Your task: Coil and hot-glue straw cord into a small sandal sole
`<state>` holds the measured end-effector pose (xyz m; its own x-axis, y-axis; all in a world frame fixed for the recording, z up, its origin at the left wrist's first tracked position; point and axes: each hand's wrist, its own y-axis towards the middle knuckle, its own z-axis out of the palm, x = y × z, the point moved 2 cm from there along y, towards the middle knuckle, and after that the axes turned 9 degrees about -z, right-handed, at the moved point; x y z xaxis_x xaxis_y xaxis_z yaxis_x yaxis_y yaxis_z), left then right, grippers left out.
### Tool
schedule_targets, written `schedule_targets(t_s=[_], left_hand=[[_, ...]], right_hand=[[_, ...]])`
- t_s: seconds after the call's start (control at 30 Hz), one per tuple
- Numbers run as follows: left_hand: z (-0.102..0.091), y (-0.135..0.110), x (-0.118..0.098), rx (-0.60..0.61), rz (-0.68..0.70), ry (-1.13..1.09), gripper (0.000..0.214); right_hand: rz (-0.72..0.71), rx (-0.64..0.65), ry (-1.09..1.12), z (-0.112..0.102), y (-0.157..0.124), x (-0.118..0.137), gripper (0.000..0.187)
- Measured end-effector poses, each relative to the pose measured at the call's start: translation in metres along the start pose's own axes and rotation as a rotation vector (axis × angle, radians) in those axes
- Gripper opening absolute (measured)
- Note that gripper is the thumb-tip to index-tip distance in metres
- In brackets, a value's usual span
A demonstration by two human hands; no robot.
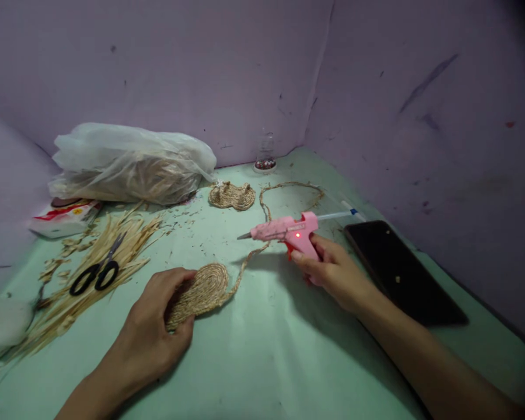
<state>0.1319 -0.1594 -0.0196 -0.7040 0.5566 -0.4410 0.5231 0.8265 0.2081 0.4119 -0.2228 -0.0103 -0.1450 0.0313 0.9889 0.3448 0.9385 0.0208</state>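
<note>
My left hand grips the near end of a flat coil of braided straw cord, thumb on one edge and fingers on the other. From the coil's right side a loose length of the cord runs away across the table and loops at the back. My right hand is closed round the handle of a pink glue gun with a red light lit on its side. Its nozzle points left, above the table and apart from the coil. A clear glue stick sticks out of the gun's rear.
Black scissors lie on a bundle of dry straw strips at left. Behind are a plastic bag, a finished-looking woven straw piece and a small clear container. A dark phone-like slab lies by the right edge.
</note>
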Motion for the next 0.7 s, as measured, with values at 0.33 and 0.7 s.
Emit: schedule_targets(t_s=[0.33,0.7], left_hand=[[-0.002,0.002,0.006,-0.058,-0.041,0.078,0.051],[-0.006,-0.001,0.003,0.076,-0.026,0.146,0.059]], right_hand=[[0.171,-0.373,0.044,-0.024,0.088,0.001,0.016],[0.225,-0.437,0.011,-0.051,0.141,0.001,0.033]])
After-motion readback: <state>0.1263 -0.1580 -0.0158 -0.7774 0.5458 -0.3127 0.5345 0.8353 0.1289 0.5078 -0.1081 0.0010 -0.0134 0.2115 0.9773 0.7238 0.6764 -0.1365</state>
